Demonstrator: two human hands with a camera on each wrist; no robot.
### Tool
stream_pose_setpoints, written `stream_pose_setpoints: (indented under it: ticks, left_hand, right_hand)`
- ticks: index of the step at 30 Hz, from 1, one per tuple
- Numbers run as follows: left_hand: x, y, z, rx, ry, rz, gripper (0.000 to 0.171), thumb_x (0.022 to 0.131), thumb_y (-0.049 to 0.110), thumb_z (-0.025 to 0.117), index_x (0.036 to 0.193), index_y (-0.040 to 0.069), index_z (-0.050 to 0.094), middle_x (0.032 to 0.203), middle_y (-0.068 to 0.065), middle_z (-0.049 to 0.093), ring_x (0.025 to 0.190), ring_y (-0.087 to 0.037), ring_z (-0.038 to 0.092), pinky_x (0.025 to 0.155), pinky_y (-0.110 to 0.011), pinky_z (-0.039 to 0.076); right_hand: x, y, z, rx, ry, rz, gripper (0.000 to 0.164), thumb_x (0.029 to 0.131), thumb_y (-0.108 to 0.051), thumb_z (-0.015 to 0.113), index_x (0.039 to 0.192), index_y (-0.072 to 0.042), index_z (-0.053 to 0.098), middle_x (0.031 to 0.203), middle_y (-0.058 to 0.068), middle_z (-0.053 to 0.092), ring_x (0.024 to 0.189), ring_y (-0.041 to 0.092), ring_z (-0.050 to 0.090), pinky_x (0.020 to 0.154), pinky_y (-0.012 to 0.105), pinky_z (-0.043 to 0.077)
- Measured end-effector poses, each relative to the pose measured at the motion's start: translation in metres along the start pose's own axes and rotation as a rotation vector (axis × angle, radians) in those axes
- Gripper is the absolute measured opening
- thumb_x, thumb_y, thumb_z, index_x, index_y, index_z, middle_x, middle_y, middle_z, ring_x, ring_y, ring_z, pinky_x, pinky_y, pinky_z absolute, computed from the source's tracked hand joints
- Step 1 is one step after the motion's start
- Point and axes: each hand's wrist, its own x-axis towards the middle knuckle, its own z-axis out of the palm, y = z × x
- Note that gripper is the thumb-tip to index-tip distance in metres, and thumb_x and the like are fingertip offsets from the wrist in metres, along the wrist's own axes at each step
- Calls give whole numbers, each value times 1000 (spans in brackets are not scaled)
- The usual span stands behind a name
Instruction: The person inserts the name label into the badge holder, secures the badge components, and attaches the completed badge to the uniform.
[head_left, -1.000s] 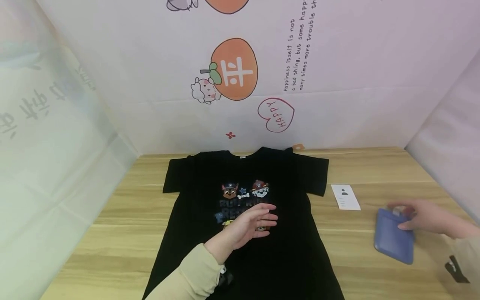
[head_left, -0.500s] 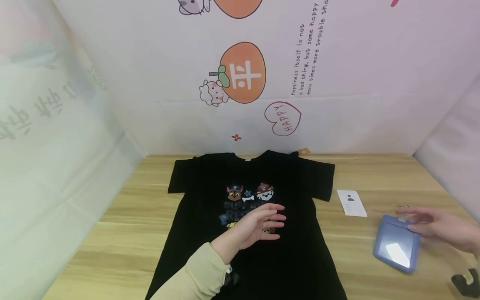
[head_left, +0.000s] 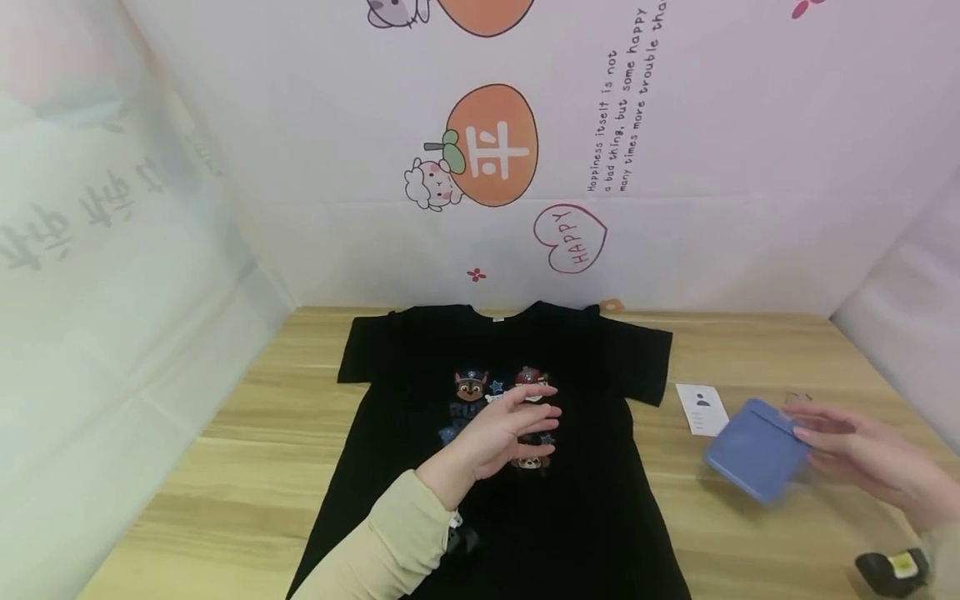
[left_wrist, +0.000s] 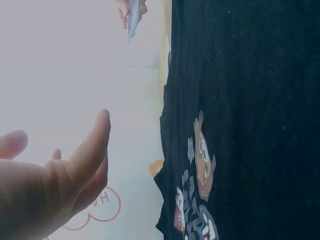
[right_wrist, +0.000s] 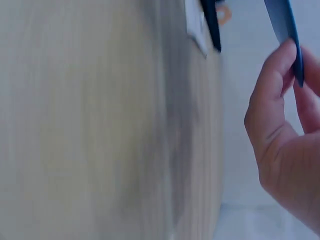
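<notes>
My right hand (head_left: pixel 877 454) pinches a blue badge holder (head_left: pixel 757 450) by its top edge, thumb on one face and fingers on the other. The holder is tilted above the tabletop, with its plain face towards the head camera. In the right wrist view the holder (right_wrist: pixel 283 22) appears nearly edge-on in the fingertips. A white card (head_left: pixel 703 410) with a small figure printed on it lies just beyond the holder's left corner. Over the black T-shirt (head_left: pixel 420 500) hovers my left hand (head_left: pixel 498 429), its fingers extended and holding nothing.
The T-shirt is spread flat on the wooden table (head_left: pixel 225 450), collar near the back wall. White printed cloth (head_left: pixel 375 250) hangs behind the table and along both sides. A black strap (head_left: pixel 892 573) shows by my right sleeve.
My right hand has carried the badge holder leftwards, closer to the card, and tipped it; its glossy window no longer faces the head camera. The left hand has stayed nearly in place.
</notes>
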Motion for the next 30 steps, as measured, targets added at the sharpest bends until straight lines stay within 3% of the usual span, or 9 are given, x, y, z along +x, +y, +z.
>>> stream_pose_setpoints:
  ticks: [5,14,22,30]
  left_hand:
    - [1,0,-1,-26,33,35,40,99,13,46,138,5,41,136,-20,43,132,-39,37,98,-47,47]
    - [6,1,-6,-45,79,81,42,100,14,44,140,5,38,140,-18,38,133,-39,35,99,-48,45]
    - [10,-1,-3,-87,129,99,40,99,12,45,137,3,40,130,-12,47,118,-25,48,99,-48,46]
    - [12,-5,-3,-70,112,90,40,98,13,47,136,5,41,139,-20,36,132,-40,35,99,-51,45]
  right_hand:
    - [15,-13,30,171,58,-77,45,97,5,41,108,-30,67,102,-14,65,91,4,64,77,18,54]
    - [46,-32,71,252,92,-143,34,96,5,45,104,-20,67,100,-6,62,87,9,63,73,21,55]
    - [67,-42,112,164,198,-150,26,94,-2,54,97,-24,68,95,-10,59,80,5,60,71,19,54]
    - [83,-54,153,126,277,-132,25,92,-4,59,91,-26,69,91,-11,61,79,5,59,71,20,54]
